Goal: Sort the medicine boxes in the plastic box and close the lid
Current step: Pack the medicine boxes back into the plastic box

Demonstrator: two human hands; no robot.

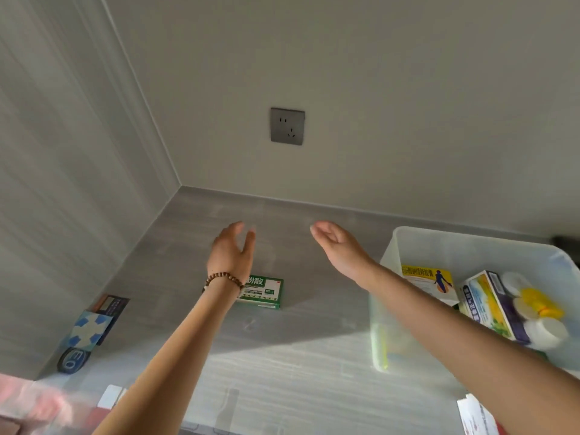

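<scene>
My left hand, with a bead bracelet at the wrist, hovers above the grey counter, fingers relaxed, holding nothing. My right hand is raised beside it, also relaxed and holding nothing. Both reach toward the back wall. A green and white medicine box lies flat on the counter just below my left wrist. At the right stands the clear plastic box, open, with my right forearm crossing over it. Inside are a yellow and white medicine box, a purple and white one and white and yellow bottles.
A blue medicine box and a dark round item lie by the left wall. A grey wall socket sits on the back wall. A blurred pink and red object is at the bottom left, white packaging at the bottom right.
</scene>
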